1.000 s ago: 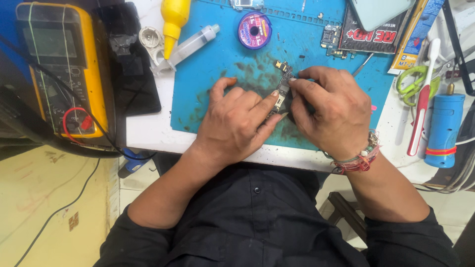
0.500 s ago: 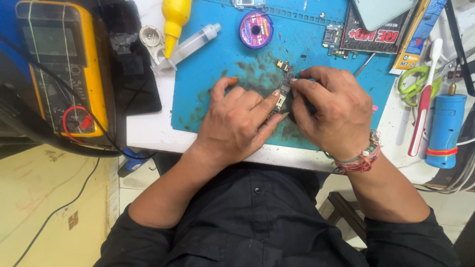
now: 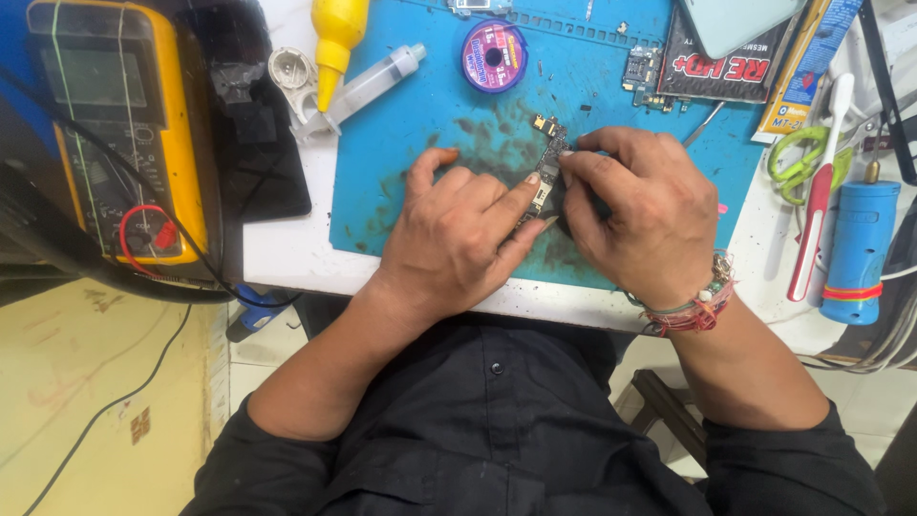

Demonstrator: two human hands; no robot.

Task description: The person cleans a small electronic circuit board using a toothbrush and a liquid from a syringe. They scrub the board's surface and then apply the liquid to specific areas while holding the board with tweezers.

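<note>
Nothing has shifted since a second ago: left hand point(image 3: 457, 239) and right hand point(image 3: 638, 215) stay pinched, grip closed on the small circuit board point(image 3: 547, 164) over the blue mat point(image 3: 420, 124), work steady.

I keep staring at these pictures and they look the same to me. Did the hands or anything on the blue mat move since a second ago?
Nothing visibly changed. The left hand and right hand keep the same grip on the small circuit board over the blue mat; nothing was picked up or let go. The purple spool, syringe and yellow meter stayed put.
</note>
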